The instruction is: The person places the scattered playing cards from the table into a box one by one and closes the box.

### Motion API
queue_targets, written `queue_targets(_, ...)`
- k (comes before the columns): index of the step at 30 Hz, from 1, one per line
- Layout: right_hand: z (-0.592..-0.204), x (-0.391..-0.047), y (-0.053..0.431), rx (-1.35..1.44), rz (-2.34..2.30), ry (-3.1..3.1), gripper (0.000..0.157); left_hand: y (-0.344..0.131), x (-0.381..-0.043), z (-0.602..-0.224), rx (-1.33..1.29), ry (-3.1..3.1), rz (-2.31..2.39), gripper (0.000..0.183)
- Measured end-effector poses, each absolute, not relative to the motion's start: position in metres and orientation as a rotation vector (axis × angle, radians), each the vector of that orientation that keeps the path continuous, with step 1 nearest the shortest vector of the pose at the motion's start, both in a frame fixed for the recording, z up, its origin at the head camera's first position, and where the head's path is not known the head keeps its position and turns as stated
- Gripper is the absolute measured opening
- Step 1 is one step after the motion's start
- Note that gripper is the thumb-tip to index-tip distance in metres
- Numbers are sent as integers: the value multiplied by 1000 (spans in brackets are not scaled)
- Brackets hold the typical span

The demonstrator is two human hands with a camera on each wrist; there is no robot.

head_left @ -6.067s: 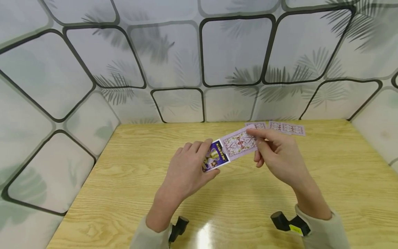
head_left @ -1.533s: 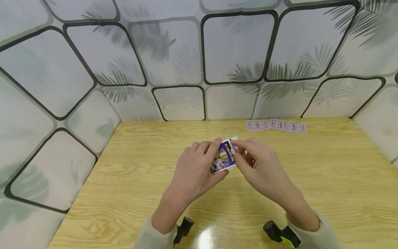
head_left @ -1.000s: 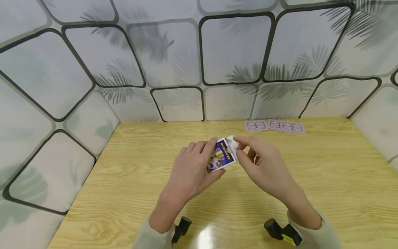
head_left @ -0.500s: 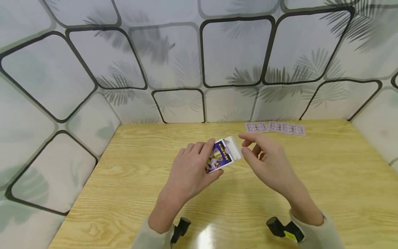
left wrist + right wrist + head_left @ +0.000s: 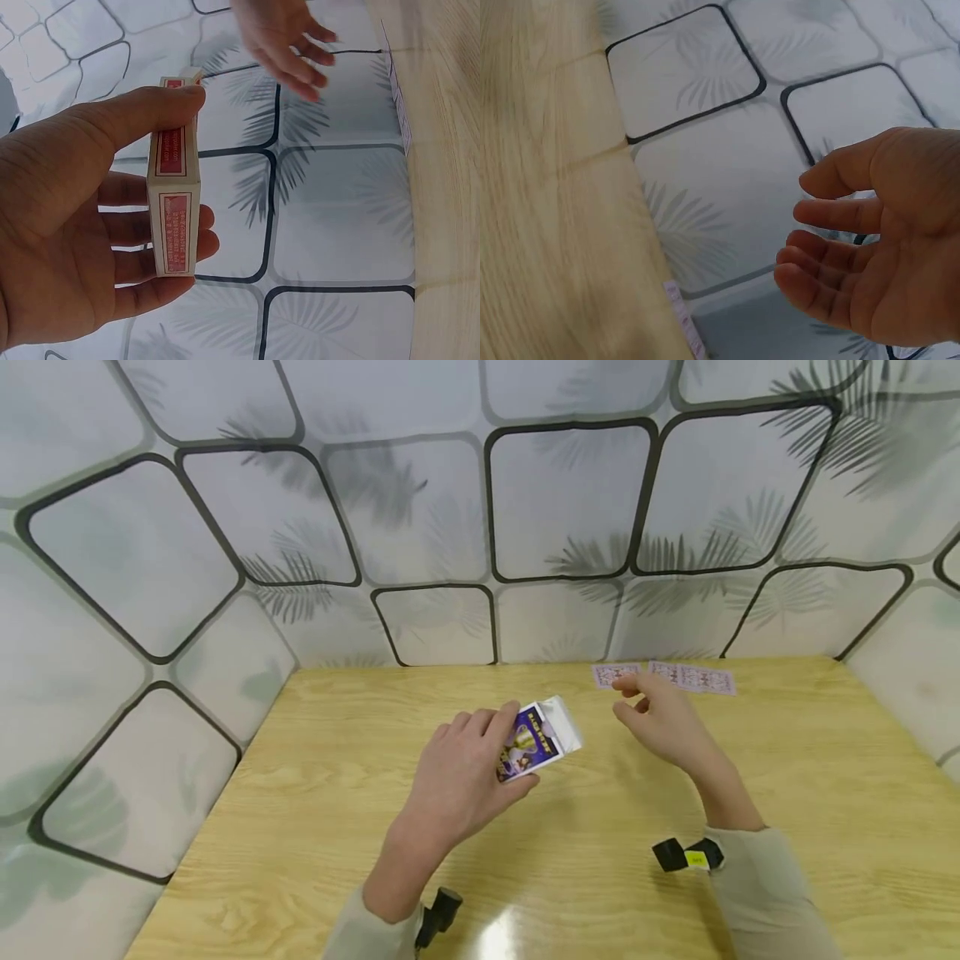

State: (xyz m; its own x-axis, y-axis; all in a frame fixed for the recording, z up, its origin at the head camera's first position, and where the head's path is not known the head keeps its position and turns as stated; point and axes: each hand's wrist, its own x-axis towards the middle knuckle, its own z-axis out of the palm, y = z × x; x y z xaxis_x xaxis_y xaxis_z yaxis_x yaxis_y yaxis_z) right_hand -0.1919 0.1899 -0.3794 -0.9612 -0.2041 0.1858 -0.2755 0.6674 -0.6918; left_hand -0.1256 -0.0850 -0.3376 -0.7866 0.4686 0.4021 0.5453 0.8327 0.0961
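My left hand (image 5: 457,777) grips a purple playing-card box (image 5: 528,743) above the middle of the table, thumb on one edge and fingers round the other. The box's white end flap (image 5: 562,724) stands open toward the right. In the left wrist view the box (image 5: 174,187) shows its narrow edges with red panels. My right hand (image 5: 667,722) holds nothing, its fingers loosely bent. From the head, its fingertips overlap a single face-down playing card (image 5: 606,675). Right of that lie a few overlapping playing cards (image 5: 693,677) with patterned backs.
The wooden table (image 5: 337,843) ends at a cloth backdrop (image 5: 420,627) printed with dark outlines and leaves. All the loose cards lie close to that back edge, on the right. A black wrist camera (image 5: 686,855) sits at the right sleeve, another camera (image 5: 438,917) at the left.
A patterned card that stuck out of the box has gone into it under my right hand. That hand has since let go of the flap and moved right and back toward the loose cards.
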Motion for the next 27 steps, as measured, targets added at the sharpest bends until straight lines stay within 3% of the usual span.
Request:
queue_targets(10,-434,-259,208,388,806,-3130,52,-86,-126,-339,-743,-2664,-278,78)
queue_targets(18,-446,-268,195,341,645,-3275,63,-87,-125,-339,-748,-2673,-264,79)
queue_targets(23,-448,-267,193,296,580,-3272,54,-87,-125,-339,-745,-2676,-268,79)
queue_targets(27,-448,-262,195,297,485,-3232,26,-86,-125,-338,-747,-2678,-274,78)
